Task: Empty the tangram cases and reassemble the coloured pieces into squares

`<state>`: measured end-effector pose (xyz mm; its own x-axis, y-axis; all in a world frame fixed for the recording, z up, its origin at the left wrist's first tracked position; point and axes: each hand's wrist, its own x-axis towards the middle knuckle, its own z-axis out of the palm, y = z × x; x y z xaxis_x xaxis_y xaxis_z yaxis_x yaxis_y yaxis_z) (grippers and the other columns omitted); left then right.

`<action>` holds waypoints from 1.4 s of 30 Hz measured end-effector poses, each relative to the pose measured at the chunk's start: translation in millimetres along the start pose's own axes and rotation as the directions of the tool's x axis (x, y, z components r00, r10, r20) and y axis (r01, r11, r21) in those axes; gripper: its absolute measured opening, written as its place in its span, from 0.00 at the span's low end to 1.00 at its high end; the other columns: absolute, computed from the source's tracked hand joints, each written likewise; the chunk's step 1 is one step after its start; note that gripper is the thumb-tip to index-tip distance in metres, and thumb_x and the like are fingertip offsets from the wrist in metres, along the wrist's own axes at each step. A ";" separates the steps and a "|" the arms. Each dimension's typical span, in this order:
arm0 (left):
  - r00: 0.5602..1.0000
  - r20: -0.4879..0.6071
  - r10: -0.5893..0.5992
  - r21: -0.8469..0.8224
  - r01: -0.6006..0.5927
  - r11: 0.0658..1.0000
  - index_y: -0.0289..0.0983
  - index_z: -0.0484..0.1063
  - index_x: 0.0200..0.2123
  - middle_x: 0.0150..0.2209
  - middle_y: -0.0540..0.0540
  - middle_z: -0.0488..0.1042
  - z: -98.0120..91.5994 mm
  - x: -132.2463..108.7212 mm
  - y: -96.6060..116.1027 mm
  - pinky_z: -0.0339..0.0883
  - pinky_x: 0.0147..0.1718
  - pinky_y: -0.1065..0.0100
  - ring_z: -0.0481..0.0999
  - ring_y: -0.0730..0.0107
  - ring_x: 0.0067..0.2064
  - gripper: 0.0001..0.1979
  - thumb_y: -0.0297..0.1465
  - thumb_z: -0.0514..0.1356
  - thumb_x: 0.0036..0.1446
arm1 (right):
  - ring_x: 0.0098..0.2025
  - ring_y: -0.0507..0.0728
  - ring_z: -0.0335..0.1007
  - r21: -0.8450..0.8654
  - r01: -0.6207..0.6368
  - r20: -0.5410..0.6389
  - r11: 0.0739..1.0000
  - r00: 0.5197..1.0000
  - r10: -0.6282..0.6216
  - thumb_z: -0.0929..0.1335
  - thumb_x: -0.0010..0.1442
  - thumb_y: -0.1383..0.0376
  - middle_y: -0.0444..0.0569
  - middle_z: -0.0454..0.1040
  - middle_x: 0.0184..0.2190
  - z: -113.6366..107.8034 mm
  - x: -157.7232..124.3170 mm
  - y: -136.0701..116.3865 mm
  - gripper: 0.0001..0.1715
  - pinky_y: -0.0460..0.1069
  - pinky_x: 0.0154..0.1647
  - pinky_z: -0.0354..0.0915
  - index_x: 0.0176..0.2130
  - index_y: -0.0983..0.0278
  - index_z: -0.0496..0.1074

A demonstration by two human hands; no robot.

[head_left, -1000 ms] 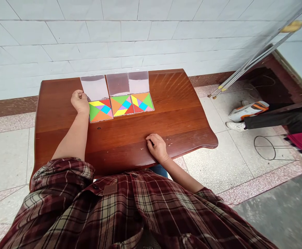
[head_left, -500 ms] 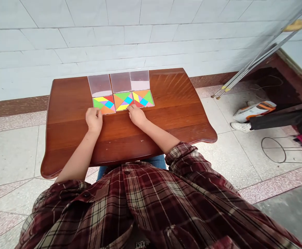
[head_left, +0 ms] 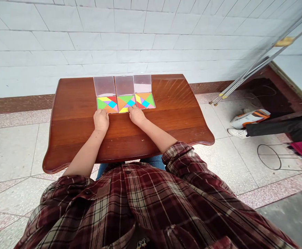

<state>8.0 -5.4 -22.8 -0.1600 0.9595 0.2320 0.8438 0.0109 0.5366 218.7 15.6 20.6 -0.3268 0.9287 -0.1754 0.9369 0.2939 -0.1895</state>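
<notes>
Three square tangram puzzles of coloured pieces lie side by side on a brown wooden table [head_left: 166,117]: a left puzzle [head_left: 106,104], a middle puzzle [head_left: 126,103] and a right puzzle [head_left: 145,100]. Behind each stands an open clear lid [head_left: 124,85]. My left hand [head_left: 101,119] rests at the near edge of the left puzzle with fingers curled. My right hand [head_left: 137,114] lies at the near edge of the middle puzzle, its fingertips touching the edge; whether they grip anything is hidden.
A white tiled wall [head_left: 140,34] runs just behind the table. At the right, on the floor, are another person's leg and white shoe [head_left: 237,132], an orange and white bag [head_left: 249,117], a wire ring stand [head_left: 269,156] and leaning metal poles [head_left: 257,65].
My right hand moved from the table's near edge up to the middle puzzle. My left hand came from the left puzzle's far left corner to its near edge. The view has shifted.
</notes>
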 end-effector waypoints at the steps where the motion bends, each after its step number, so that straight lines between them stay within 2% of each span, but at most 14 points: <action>1: 1.000 -0.003 -0.005 -0.010 0.005 1.000 0.40 0.69 0.31 0.37 0.42 0.69 0.3 0.3 0.4 0.64 0.49 0.56 0.69 0.56 0.44 0.06 0.29 0.52 0.55 | 0.50 0.61 0.68 -0.004 0.009 -0.006 1.000 1.000 -0.009 0.57 0.66 0.75 0.63 0.67 0.52 1.4 -2.7 -0.4 0.21 0.51 0.49 0.66 0.55 0.72 0.67; 7: 0.999 -0.043 -0.021 -0.102 0.016 0.995 0.40 0.66 0.27 0.34 0.43 0.67 2.9 6.5 2.4 0.64 0.52 0.54 0.68 0.55 0.45 0.05 0.27 0.53 0.54 | 0.45 0.59 0.69 -0.004 0.027 -0.056 1.000 0.998 -0.027 0.57 0.67 0.73 0.60 0.70 0.50 9.7 -34.7 -2.6 0.18 0.50 0.44 0.66 0.51 0.69 0.69; 16: 1.000 -0.014 -0.010 -0.087 0.009 0.996 0.41 0.66 0.27 0.37 0.41 0.70 -0.9 8.9 3.6 0.63 0.54 0.51 0.69 0.55 0.46 0.07 0.29 0.51 0.55 | 0.45 0.58 0.70 -0.032 0.036 0.019 0.999 0.999 -0.035 0.56 0.70 0.69 0.58 0.72 0.48 22.6 -102.2 -8.6 0.18 0.48 0.44 0.64 0.49 0.68 0.71; 19: 0.993 -0.105 -0.049 -0.088 0.040 0.995 0.40 0.67 0.30 0.41 0.40 0.71 -6.7 16.2 -0.1 0.63 0.55 0.49 0.70 0.53 0.49 0.05 0.28 0.52 0.54 | 0.45 0.58 0.71 -0.040 0.046 0.048 0.998 0.998 -0.044 0.56 0.71 0.68 0.58 0.72 0.48 25.2 -125.8 -10.7 0.18 0.48 0.44 0.64 0.48 0.67 0.72; 22: 0.976 -0.181 -0.119 -0.127 0.097 0.987 0.39 0.68 0.35 0.45 0.38 0.71 -12.0 33.3 -5.0 0.63 0.58 0.45 0.69 0.49 0.53 0.06 0.27 0.55 0.52 | 0.43 0.57 0.71 -0.036 0.064 0.059 0.997 0.996 -0.061 0.57 0.71 0.67 0.57 0.73 0.46 29.8 -147.7 -10.4 0.17 0.47 0.41 0.64 0.47 0.66 0.73; 24: 0.979 -0.142 -0.146 -0.159 0.123 0.980 0.39 0.68 0.37 0.46 0.37 0.71 -13.4 47.0 -7.0 0.62 0.59 0.44 0.70 0.47 0.56 0.07 0.28 0.57 0.52 | 0.41 0.56 0.72 -0.033 0.084 0.061 0.996 0.995 -0.082 0.58 0.70 0.67 0.56 0.74 0.44 33.9 -160.3 -9.1 0.17 0.47 0.39 0.63 0.46 0.66 0.73; 27: 0.991 -0.049 -0.122 -0.171 0.111 0.979 0.38 0.68 0.43 0.50 0.35 0.71 -10.1 63.4 -5.5 0.58 0.63 0.42 0.68 0.45 0.60 0.12 0.31 0.59 0.53 | 0.37 0.55 0.71 -0.025 0.119 0.071 0.993 0.991 -0.117 0.58 0.70 0.68 0.55 0.75 0.42 39.1 -174.4 -6.8 0.16 0.47 0.37 0.63 0.44 0.66 0.74; 31: 0.995 0.004 -0.099 -0.205 0.098 0.974 0.37 0.68 0.49 0.56 0.34 0.69 4.3 69.6 5.3 0.52 0.66 0.45 0.64 0.46 0.64 0.17 0.31 0.59 0.55 | 0.35 0.55 0.71 -0.008 0.168 0.055 0.986 0.984 -0.168 0.60 0.68 0.71 0.54 0.75 0.39 42.2 -182.7 -4.1 0.14 0.47 0.37 0.63 0.42 0.66 0.74; 34: 0.998 0.031 -0.060 -0.217 0.066 0.974 0.36 0.68 0.51 0.58 0.35 0.70 18.5 67.9 16.1 0.53 0.67 0.48 0.64 0.48 0.64 0.20 0.29 0.58 0.54 | 0.36 0.55 0.71 -0.013 0.222 0.040 0.975 0.974 -0.222 0.61 0.68 0.71 0.53 0.75 0.39 43.6 -184.2 -2.2 0.13 0.47 0.36 0.62 0.42 0.66 0.75; 38: 0.997 0.071 0.028 -0.239 -0.010 0.971 0.38 0.69 0.53 0.58 0.36 0.70 35.2 68.6 28.6 0.57 0.64 0.46 0.66 0.46 0.63 0.21 0.32 0.59 0.55 | 0.34 0.54 0.70 -0.010 0.246 0.027 0.969 0.969 -0.246 0.61 0.67 0.71 0.52 0.75 0.37 45.1 -185.2 1.0 0.13 0.47 0.34 0.62 0.40 0.65 0.75; 42: 0.987 0.126 0.096 -0.204 -0.068 0.977 0.36 0.71 0.51 0.56 0.33 0.72 40.0 72.2 34.7 0.60 0.62 0.45 0.68 0.44 0.60 0.20 0.36 0.61 0.54 | 0.33 0.53 0.69 0.003 0.256 0.003 0.967 0.967 -0.256 0.62 0.67 0.70 0.51 0.75 0.37 46.2 -185.6 4.5 0.12 0.47 0.34 0.62 0.40 0.65 0.75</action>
<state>46.2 75.5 -19.9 -0.0127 0.9839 0.1781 0.7306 -0.1124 0.6735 277.8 -165.9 7.7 -0.5562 0.8217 -0.1241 0.8215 0.5211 -0.2315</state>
